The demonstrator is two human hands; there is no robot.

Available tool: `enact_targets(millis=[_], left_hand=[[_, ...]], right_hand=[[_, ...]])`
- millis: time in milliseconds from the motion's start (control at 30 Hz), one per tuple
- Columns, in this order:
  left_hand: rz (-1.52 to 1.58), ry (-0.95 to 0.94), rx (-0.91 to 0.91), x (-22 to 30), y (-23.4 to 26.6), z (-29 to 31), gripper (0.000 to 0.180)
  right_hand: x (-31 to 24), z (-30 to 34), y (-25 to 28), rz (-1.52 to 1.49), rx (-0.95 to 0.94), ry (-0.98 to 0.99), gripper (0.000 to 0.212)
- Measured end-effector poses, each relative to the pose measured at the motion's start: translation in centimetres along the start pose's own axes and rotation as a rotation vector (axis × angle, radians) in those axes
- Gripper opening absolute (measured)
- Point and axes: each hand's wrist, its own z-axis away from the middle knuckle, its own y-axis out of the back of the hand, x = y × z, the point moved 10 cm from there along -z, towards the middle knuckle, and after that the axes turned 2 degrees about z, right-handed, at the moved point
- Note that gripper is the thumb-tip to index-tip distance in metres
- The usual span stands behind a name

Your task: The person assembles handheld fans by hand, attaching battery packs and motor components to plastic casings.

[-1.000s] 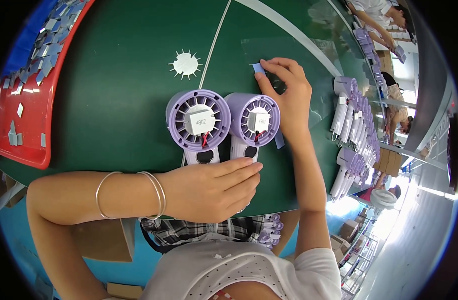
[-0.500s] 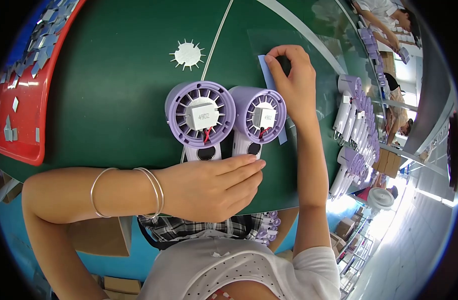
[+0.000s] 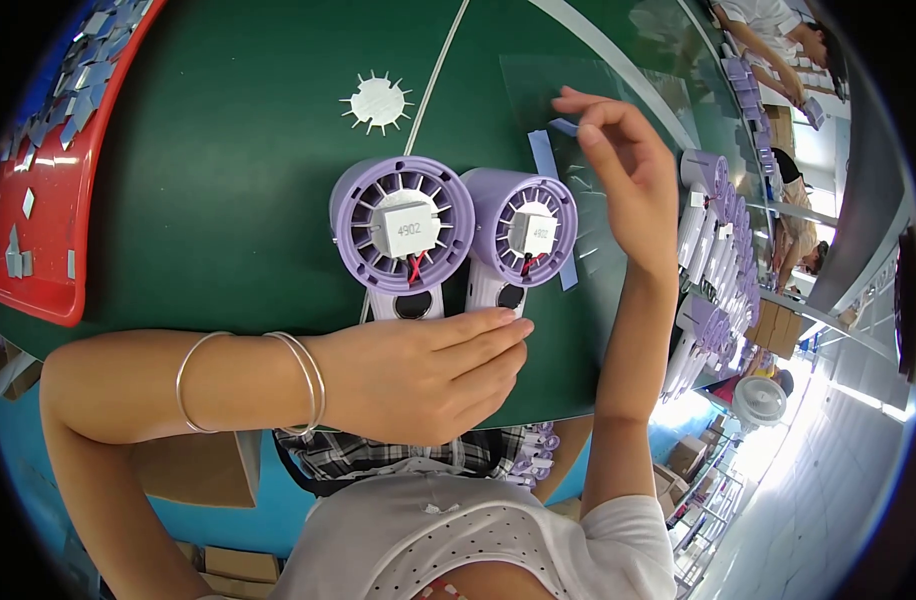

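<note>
Two lavender handheld fans lie side by side: a left fan (image 3: 450,215) and a right fan (image 3: 570,215). Each has a white square block on a spiky white disc, with red and black wires below. My left hand (image 3: 428,375) lies across their white handles, fingers straight and together; its thumb is hidden. Beyond the fans, my right hand (image 3: 633,180) pinches a small blue piece (image 3: 564,127) at its thumb and finger. A blue strip (image 3: 543,152) lies on the table, partly behind the right fan. A loose spiky white disc (image 3: 377,102) rests further off.
A red tray (image 3: 48,270) with many small grey-blue pieces stands at the left. A clear sheet (image 3: 528,80) lies at the far right of the green table (image 3: 218,200). Rows of fans (image 3: 713,250) line the right side; other people work beyond.
My right hand has moved right, off the blue strip, with a small blue piece at its fingertips. My left hand and the fans stay nearly in place.
</note>
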Motion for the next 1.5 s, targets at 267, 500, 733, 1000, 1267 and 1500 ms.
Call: enact_targets(millis=[267,500,733,1000,1267,1500], left_hand=[[0.002,0.000,0.001,-0.1,-0.1,0.3,0.025],[0.026,0.025,0.006,-0.1,-0.9,0.7,0.025],[0.016,0.031,0.021,-0.2,-1.6,1.1,0.024],[0.031,0.050,0.067,-0.2,-2.0,1.4,0.024],[0.039,0.057,0.072,-0.3,-2.1,1.4,0.023],[0.044,0.063,0.085,-0.3,-2.3,1.6,0.022]], right_hand=[[-4.6,3.3,1.9,-0.069,0.227,0.055,0.016],[-5.6,5.9,-0.6,-0.066,0.172,0.047,0.027],[-5.0,6.5,-2.8,-0.064,0.153,0.067,0.027],[-5.1,6.7,-3.3,0.081,0.176,0.160,0.025],[-5.0,7.0,-3.5,0.078,0.139,0.176,0.021],[-4.3,7.2,-3.3,0.066,0.185,0.078,0.020]])
